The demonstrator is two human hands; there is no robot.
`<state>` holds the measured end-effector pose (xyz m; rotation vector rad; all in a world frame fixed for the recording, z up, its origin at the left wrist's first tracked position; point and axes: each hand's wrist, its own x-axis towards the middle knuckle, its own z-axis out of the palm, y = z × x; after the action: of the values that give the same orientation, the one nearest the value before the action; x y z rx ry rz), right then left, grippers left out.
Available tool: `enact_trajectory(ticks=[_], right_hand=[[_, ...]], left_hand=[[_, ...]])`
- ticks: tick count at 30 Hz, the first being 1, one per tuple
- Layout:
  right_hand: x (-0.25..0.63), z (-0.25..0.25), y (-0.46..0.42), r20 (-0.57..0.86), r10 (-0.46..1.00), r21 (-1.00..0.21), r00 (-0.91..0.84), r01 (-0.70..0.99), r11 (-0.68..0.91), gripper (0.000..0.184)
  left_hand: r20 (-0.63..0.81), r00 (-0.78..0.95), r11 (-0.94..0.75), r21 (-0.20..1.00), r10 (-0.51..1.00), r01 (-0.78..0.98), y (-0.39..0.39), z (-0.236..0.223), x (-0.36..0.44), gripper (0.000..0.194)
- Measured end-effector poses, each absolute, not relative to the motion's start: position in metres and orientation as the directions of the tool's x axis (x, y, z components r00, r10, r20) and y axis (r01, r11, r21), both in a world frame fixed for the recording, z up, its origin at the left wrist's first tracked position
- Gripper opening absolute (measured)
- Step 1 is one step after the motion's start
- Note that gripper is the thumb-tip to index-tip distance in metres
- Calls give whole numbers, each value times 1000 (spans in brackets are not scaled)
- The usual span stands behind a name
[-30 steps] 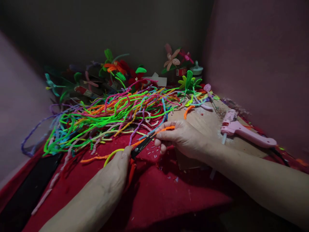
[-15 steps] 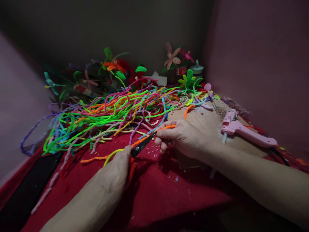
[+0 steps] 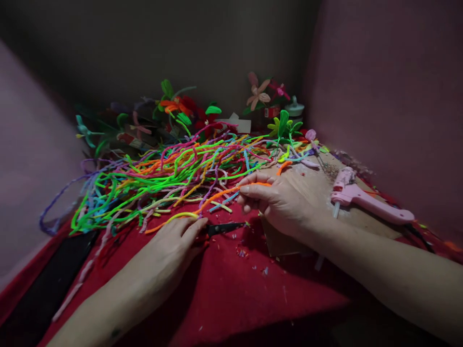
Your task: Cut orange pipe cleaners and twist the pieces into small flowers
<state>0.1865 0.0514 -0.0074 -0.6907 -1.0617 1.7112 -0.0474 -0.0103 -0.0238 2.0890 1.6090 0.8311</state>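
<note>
My right hand (image 3: 265, 195) pinches an orange pipe cleaner (image 3: 219, 194) between thumb and fingers. The long end of it trails left and down past my left hand (image 3: 184, 231). That hand is closed over the handles of a pair of scissors (image 3: 227, 228), low at the red cloth. Their black blades look together and point right, beneath the orange strand. Most of the handles and the left fingertips are hidden. Behind both hands spreads a tangled heap of coloured pipe cleaners (image 3: 170, 178).
A pink glue gun (image 3: 369, 200) lies on a cardboard sheet (image 3: 304, 188) at the right. Pipe-cleaner flowers (image 3: 258, 91) stand at the back. Small clippings dot the red cloth (image 3: 253, 299). A dark flat object (image 3: 54, 284) is at the left.
The scissors have come down and away from the right fingers, swinging nearly level with the cloth. My right hand still pinches the orange pipe cleaner, which now shows clear of the blades.
</note>
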Motion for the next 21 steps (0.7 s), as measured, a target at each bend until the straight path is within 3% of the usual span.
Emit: enact_trajectory(ticks=[2,3,5,7,8,10,12,15,21], right_hand=[[186,-6,49,50,926,-884,-373,-447,-132,5],[186,-6,48,65,925,-881,-373,-457,-123,5],[185,-6,46,95,924,-872,-371,-479,-103,5],[185,-6,45,118,919,-871,-376,-484,-87,6],[185,-7,44,120,917,-877,-380,-473,-82,7],[184,-8,43,110,914,-895,-391,-438,-79,9],[184,-10,43,85,908,-913,-409,-397,-93,12],[183,-12,43,71,891,-927,-448,-359,-107,20],[182,-14,43,46,863,-935,-504,-327,-141,35]], left_hand=[[176,278,-328,438,944,837,-5,-17,-37,23],[163,280,-323,431,946,842,-4,-12,-31,20],[55,293,-263,616,955,743,-5,-3,-16,20],[-87,262,-42,892,961,450,-6,4,-2,25],[-139,246,83,970,959,226,-5,7,4,27],[-153,190,188,965,970,-183,1,11,13,26],[-107,67,126,902,992,-414,9,11,16,17],[-70,-60,33,880,996,-473,21,9,14,12],[-52,-155,-28,880,986,-475,27,3,9,14]])
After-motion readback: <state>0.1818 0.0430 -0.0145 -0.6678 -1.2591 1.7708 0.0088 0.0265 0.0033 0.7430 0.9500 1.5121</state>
